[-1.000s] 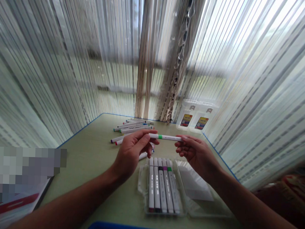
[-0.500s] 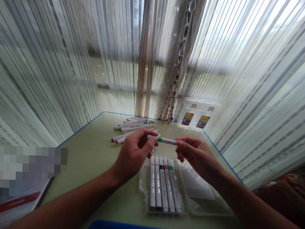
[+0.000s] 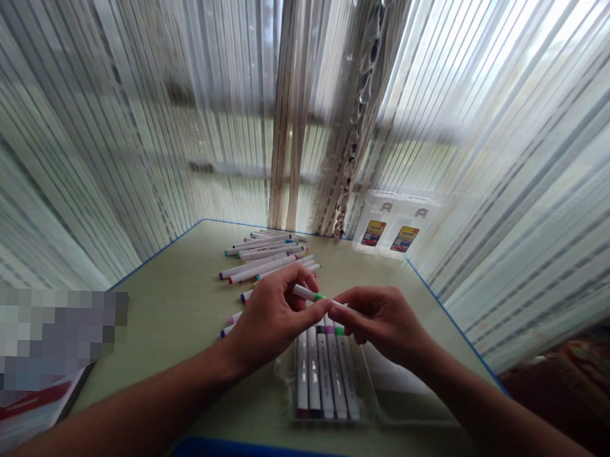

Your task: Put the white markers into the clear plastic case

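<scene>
Between my two hands is a white marker (image 3: 305,292) with a green band, tilted down to the right. My left hand (image 3: 275,307) grips its left part, the thumb reaching along it. My right hand (image 3: 382,318) pinches the right part, and its fingers cover that end. Just below lies an open clear plastic case (image 3: 333,421), holding a row of several white markers (image 3: 324,376), some with black, purple or green bands. My hands hide the tops of a few of them. The case's clear lid (image 3: 409,392) lies folded out to the right, partly under my right forearm.
Loose markers (image 3: 264,264) with coloured ends lie in a pile beyond my left hand. A clear case with two labels (image 3: 392,225) stands at the back right, against string curtains (image 3: 229,119). A blue object (image 3: 262,453) lies at the front edge, and a blurred-out item (image 3: 40,352) at left.
Both hands have come closer together and slightly lower over the case. My right hand has slid left along the marker, which now tilts more. The view has shifted a little.
</scene>
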A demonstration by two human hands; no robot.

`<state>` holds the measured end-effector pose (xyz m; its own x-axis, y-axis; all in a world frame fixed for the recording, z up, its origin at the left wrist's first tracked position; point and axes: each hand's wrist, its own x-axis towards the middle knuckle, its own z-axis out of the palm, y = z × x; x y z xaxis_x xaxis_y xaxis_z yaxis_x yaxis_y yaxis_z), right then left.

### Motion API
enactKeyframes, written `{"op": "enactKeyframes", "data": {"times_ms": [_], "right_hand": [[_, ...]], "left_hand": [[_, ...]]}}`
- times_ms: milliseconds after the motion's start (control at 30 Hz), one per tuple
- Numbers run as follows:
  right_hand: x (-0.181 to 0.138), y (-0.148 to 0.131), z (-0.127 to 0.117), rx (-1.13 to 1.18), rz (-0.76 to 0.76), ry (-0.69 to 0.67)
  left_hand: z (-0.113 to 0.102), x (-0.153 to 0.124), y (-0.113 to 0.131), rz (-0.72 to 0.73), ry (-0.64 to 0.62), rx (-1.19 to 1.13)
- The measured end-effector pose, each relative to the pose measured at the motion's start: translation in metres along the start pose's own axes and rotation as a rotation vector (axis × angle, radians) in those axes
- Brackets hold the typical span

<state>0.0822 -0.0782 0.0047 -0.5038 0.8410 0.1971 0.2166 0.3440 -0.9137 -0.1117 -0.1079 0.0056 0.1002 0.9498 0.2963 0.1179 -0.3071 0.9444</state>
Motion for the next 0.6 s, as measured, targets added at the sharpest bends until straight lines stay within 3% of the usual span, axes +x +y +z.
{"op": "enactKeyframes", "data": {"times_ms": [267,600], "right_hand": [[0.0,-0.003,0.0,-0.058,-0.043,0.008],[-0.001,-0.008,-0.002,0.03,-0.01,-0.128]], "left_hand": [[0.001,0.0,0.003,-0.024,-0.009,-0.052],[-0.009,0.011,0.006,0.005,0.187,-0.187]]}}
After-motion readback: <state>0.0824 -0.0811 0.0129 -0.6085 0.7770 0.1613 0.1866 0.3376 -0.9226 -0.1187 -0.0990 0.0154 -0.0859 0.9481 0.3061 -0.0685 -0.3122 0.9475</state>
